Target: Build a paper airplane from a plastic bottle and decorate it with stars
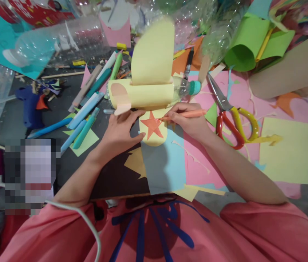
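While the right hand [189, 122] has its fingers clamped on an orange marker pen [185, 114], tip touching an orange paper star [153, 125], the left hand [121, 133] lies flat, fingers together, pressing the pale yellow paper wing [154, 136] that carries the star. That wing belongs to a yellow-paper-wrapped clear plastic bottle with teal cap [170, 91] lying on the cluttered desk [17, 120]. Red-and-yellow-handled scissors [232, 116] sit just right of the hand; blue and teal markers [85, 116] lie left.

Left hand [122, 131] lies flat, fingers spread; right hand [188, 122] curled in a pinching grip.
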`<state>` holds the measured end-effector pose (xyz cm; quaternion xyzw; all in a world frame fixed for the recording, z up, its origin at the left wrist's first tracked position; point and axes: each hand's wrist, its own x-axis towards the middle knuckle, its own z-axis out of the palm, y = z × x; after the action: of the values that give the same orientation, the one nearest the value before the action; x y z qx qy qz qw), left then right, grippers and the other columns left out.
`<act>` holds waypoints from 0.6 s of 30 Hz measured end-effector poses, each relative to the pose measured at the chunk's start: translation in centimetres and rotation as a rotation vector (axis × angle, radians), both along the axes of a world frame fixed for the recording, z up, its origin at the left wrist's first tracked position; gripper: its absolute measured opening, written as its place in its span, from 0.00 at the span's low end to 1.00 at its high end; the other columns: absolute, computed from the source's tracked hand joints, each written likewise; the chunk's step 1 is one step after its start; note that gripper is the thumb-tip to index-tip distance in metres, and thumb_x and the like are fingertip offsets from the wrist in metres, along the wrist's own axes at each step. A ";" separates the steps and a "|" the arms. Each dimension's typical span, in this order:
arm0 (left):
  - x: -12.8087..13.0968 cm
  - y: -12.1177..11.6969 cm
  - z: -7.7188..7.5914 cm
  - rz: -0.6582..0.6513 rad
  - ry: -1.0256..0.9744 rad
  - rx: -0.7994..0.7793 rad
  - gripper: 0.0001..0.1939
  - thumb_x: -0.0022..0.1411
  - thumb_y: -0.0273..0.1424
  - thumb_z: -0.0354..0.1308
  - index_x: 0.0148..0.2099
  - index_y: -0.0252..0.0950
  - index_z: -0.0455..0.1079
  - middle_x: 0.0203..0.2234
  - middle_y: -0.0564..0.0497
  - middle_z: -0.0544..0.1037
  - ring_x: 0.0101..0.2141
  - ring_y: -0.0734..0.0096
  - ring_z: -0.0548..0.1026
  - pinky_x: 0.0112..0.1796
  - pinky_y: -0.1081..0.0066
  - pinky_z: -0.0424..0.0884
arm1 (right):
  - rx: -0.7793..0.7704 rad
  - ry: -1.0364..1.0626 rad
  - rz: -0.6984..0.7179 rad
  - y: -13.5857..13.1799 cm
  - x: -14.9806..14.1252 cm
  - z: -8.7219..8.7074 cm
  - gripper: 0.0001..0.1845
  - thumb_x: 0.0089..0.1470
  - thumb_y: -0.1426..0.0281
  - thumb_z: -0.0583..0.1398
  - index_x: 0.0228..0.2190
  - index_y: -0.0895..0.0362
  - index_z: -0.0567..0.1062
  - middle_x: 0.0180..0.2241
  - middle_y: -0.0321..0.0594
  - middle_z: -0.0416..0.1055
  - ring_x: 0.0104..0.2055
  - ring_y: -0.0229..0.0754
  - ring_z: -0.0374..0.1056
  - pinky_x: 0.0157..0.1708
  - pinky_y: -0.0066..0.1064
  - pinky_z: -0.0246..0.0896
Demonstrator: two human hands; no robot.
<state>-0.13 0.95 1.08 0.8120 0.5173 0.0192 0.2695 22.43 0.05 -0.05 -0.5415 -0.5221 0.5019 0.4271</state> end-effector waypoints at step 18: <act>-0.1 0.1 0.0 0.002 -0.045 -0.010 0.29 0.60 0.38 0.56 0.64 0.42 0.65 0.49 0.45 0.73 0.52 0.52 0.69 0.60 0.54 0.59 | -0.003 -0.049 -0.020 0.0 0.0 -0.1 0.07 0.45 0.72 0.61 0.18 0.55 0.74 0.19 0.33 0.71 0.23 0.35 0.66 0.23 0.29 0.62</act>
<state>-0.28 1.01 1.12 0.8096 0.5119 0.0353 0.2852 22.42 0.07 -0.15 -0.5594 -0.5260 0.4849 0.4186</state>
